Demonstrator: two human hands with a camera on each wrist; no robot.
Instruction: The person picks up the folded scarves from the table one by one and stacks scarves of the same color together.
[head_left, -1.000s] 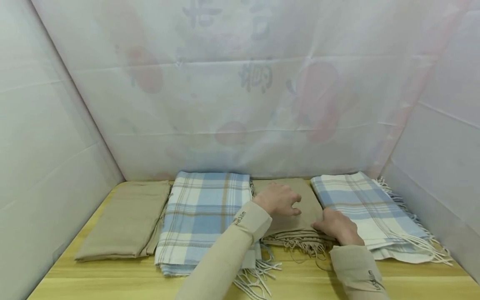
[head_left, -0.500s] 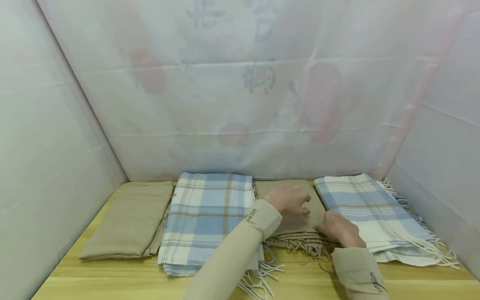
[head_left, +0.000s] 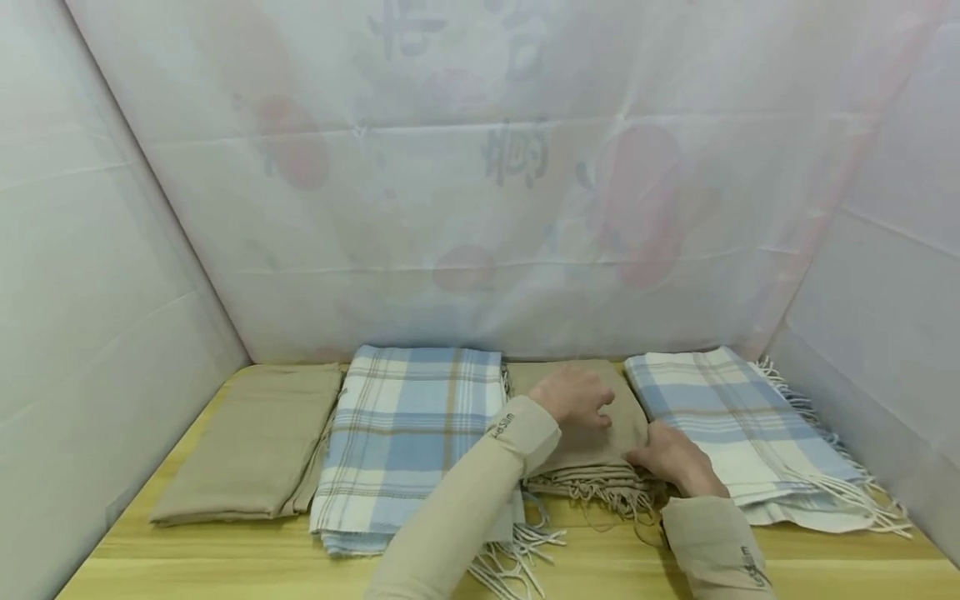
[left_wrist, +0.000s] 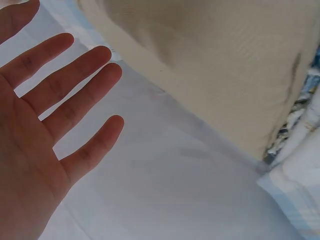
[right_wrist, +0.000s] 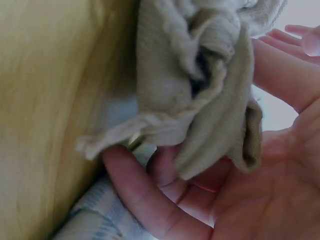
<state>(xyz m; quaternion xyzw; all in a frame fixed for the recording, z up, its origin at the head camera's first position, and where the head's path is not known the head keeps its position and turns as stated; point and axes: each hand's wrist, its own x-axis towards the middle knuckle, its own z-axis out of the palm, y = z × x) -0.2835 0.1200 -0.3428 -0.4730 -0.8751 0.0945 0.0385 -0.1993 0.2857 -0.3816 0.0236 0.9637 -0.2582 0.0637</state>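
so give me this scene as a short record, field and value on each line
surface: wood table
row, left to right: outer tan scarf, inner plaid scarf, inner tan scarf, outer plaid scarf, all folded
left hand: over the inner tan scarf, fingers apart; contact unclear
right hand: holds the inner tan scarf's near right corner
inner tan scarf's near edge: fringe
sleeves: beige
backdrop: whitish sheet, faint red patches

Fringed beige scarf (head_left: 588,450): matt, finely woven cloth. Blue-and-white plaid scarves (head_left: 416,425): matt cloth. Tabletop (head_left: 225,560): smooth, wood-grained. Backdrop (head_left: 480,208): creased sheeting.
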